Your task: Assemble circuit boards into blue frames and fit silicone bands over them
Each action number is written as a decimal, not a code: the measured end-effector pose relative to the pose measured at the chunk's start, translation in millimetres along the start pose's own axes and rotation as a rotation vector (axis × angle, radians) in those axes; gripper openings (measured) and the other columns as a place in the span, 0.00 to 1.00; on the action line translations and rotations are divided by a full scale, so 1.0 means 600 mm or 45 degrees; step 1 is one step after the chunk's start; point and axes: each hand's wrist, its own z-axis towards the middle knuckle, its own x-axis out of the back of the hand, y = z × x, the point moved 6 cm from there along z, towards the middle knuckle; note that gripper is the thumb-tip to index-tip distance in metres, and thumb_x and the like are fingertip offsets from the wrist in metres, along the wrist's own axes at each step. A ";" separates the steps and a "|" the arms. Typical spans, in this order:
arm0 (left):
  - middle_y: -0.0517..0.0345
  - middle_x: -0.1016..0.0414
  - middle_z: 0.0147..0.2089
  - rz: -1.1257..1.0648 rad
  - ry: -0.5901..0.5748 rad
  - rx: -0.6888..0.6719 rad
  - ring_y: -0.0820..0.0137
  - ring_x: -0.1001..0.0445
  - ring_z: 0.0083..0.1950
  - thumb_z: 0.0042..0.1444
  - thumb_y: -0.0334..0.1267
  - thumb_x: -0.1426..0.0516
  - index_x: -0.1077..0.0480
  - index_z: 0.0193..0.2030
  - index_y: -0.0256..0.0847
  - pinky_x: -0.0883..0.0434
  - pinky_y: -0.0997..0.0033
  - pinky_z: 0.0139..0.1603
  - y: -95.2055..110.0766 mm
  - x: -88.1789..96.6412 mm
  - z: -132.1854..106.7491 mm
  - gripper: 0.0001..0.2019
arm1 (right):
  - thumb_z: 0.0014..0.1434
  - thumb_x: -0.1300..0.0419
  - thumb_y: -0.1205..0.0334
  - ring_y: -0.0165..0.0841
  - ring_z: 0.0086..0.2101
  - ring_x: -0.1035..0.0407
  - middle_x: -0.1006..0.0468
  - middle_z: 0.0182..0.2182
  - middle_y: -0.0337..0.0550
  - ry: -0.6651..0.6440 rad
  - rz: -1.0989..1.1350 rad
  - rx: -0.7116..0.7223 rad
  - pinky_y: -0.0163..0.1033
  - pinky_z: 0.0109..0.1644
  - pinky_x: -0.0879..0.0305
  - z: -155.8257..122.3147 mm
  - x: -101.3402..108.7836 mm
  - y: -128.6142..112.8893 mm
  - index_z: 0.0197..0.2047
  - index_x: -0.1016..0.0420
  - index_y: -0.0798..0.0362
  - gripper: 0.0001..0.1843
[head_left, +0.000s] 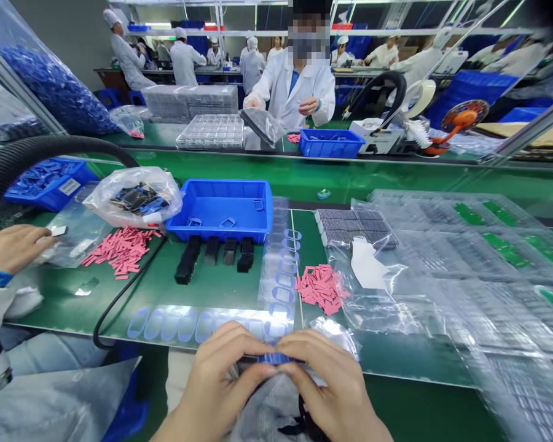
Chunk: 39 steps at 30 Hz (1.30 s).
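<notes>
My left hand [219,383] and my right hand [334,390] meet at the near edge of the green bench, fingers curled. Together they pinch a small blue part [275,358] between thumbs and forefingers, over a clear plastic bag [270,411] in my lap. Just beyond my fingers lies a clear film strip with blue oval outlines [188,322]. A second such strip [283,261] runs away from me beside a pile of pink strips [320,287].
A blue bin [223,209] stands mid-bench with black blocks [214,253] before it. More pink strips [120,248] and a bag of parts [136,197] lie left. A co-worker's hand [11,245] rests at far left. Clear trays [465,276] cover the right. A person in white [295,80] works opposite.
</notes>
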 end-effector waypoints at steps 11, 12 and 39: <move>0.57 0.20 0.29 0.012 0.217 0.048 0.70 0.26 0.28 0.49 0.22 0.41 0.27 0.38 0.43 0.30 0.70 0.28 0.012 0.002 -0.023 0.12 | 0.43 0.29 0.55 0.37 0.33 0.22 0.19 0.32 0.43 0.395 0.060 -0.404 0.38 0.36 0.23 -0.023 0.002 0.010 0.36 0.26 0.51 0.17; 0.57 0.20 0.30 0.002 0.229 0.059 0.70 0.26 0.28 0.49 0.22 0.41 0.27 0.38 0.43 0.29 0.70 0.29 0.011 0.002 -0.026 0.13 | 0.44 0.29 0.56 0.36 0.33 0.22 0.18 0.32 0.42 0.403 0.132 -0.462 0.37 0.36 0.23 -0.026 0.001 0.014 0.34 0.26 0.50 0.15; 0.60 0.31 0.21 -0.353 0.316 0.637 0.72 0.37 0.25 0.51 0.39 0.39 0.27 0.25 0.40 0.38 0.73 0.25 -0.046 -0.022 -0.057 0.07 | 0.56 0.39 0.66 0.30 0.28 0.23 0.18 0.30 0.41 0.115 0.531 -0.634 0.29 0.32 0.25 -0.052 -0.023 0.059 0.34 0.24 0.50 0.03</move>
